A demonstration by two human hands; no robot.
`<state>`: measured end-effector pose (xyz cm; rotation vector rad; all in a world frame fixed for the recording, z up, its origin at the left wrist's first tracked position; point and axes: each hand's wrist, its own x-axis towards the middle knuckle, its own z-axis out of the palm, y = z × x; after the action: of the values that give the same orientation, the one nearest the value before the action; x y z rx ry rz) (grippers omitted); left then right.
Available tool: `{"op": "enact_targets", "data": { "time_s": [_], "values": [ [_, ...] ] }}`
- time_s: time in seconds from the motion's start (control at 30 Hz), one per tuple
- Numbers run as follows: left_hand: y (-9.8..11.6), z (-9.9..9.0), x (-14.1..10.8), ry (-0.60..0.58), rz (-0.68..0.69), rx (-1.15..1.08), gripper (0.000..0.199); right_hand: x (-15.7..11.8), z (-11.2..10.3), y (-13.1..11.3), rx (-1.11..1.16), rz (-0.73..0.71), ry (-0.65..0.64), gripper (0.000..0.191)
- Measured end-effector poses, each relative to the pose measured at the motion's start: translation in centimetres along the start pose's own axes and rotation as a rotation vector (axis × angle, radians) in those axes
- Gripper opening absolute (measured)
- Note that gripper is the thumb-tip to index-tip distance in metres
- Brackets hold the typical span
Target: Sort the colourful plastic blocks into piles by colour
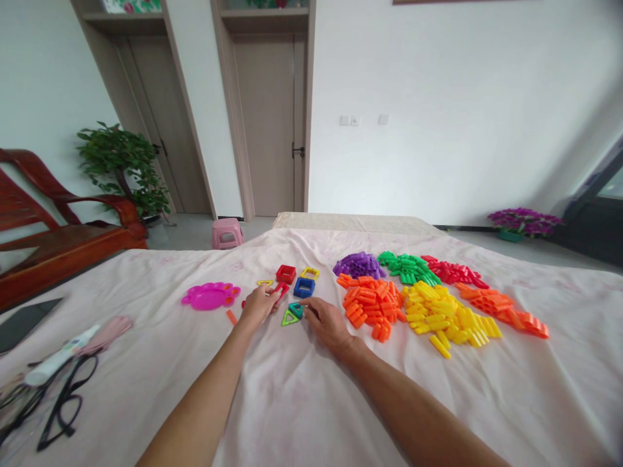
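My left hand (259,306) is closed on a red triangular tile (281,291), an open plastic frame, just above the cloth. My right hand (327,324) has its fingertips at the right corner of a teal triangular tile (296,310). Touching that tile, or very close to it, is a light green triangular tile (289,318). Beyond the hands stand a stack of red square tiles (285,274) and a stack of blue square tiles (304,287). A yellow square tile (309,273) lies behind the blue ones, and a small yellow tile (265,283) shows beyond my left hand.
To the right are heaped purple (360,264), green (409,268), orange (374,301) and yellow plastic pieces (440,314). A magenta paw-shaped plate (209,296) lies left, with an orange strip (231,317) nearby. Black-framed glasses (68,399) and a white tube (61,357) lie near left.
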<state>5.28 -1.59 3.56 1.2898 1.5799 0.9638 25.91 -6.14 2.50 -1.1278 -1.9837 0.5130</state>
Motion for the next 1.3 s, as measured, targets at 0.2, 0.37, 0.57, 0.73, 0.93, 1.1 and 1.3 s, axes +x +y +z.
{"op": "enact_targets", "data": {
  "time_s": [0.2,0.37,0.57,0.73,0.93,1.1,1.3],
  "values": [
    [0.5,0.5,0.7,0.023,-0.063,0.216,0.031,0.0,0.2,0.4,-0.003,-0.018,0.000,0.025],
    [1.1,-0.5,0.6,-0.038,-0.017,0.397,0.032,0.0,0.3,0.5,-0.003,-0.045,-0.024,0.023],
    [1.3,-4.6,1.3,0.000,0.116,0.583,0.023,0.0,0.1,0.1,-0.028,-0.035,-0.035,0.024],
    [0.9,-8.4,2.3,0.044,0.273,0.722,0.021,0.1,0.2,0.1,-0.051,-0.051,-0.056,0.024],
    [0.1,-8.6,3.5,-0.052,0.429,0.850,0.031,0.0,0.4,0.1,-0.055,-0.061,-0.070,0.025],
    [-0.5,-6.7,4.9,-0.054,0.487,0.896,0.038,0.0,0.1,-0.1,-0.062,-0.075,-0.085,0.025],
    [-0.6,-5.6,5.4,-0.085,0.478,0.929,0.030,0.0,-0.2,-0.4,-0.070,-0.085,-0.125,0.026]
  ]
}}
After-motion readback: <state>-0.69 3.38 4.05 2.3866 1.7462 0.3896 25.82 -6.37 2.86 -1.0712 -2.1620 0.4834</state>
